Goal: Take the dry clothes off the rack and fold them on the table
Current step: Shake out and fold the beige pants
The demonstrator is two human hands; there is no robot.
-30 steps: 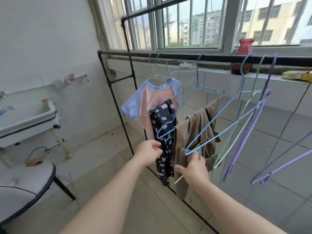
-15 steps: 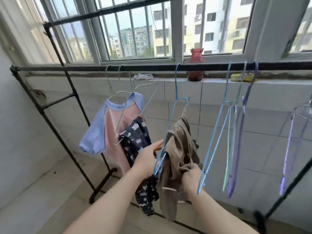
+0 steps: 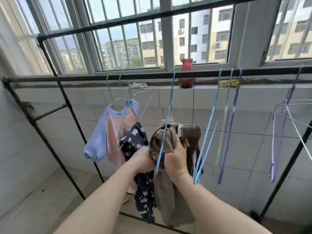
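At the black clothes rack (image 3: 118,78) under the barred window: both hands are bunched on the brown garment (image 3: 162,142), which hangs on a blue hanger (image 3: 166,125) hooked over the rail. Left hand (image 3: 143,160) has its fingers curled into the brown cloth at the left of the hanger wire; right hand (image 3: 176,159) has its fingers clamped on the cloth at the right, thumb wrapped over a fold. The hanger wire passes between the two hands.

Progress, judged: early. The brown garment is gathered but not yet free of its hanger. Remaining on the rack: a pink and blue shirt (image 3: 108,132) on a wire hanger, and a dark printed garment (image 3: 135,142) hanging just beside the brown one, touching it. No folded item in view, no surface in view, so folding looks not begun as far as shown.

Surroundings: empty hangers (image 3: 224,125) in blue, green and purple to the right, near the right forearm; more bare hangers further right. Red vase (image 3: 186,74) and a yellow packet (image 3: 229,83) on the sill behind the rail.

Obstructions: the neighbouring blue hanger hangs close to the right wrist and could snag; the printed garment may drag along with the brown one
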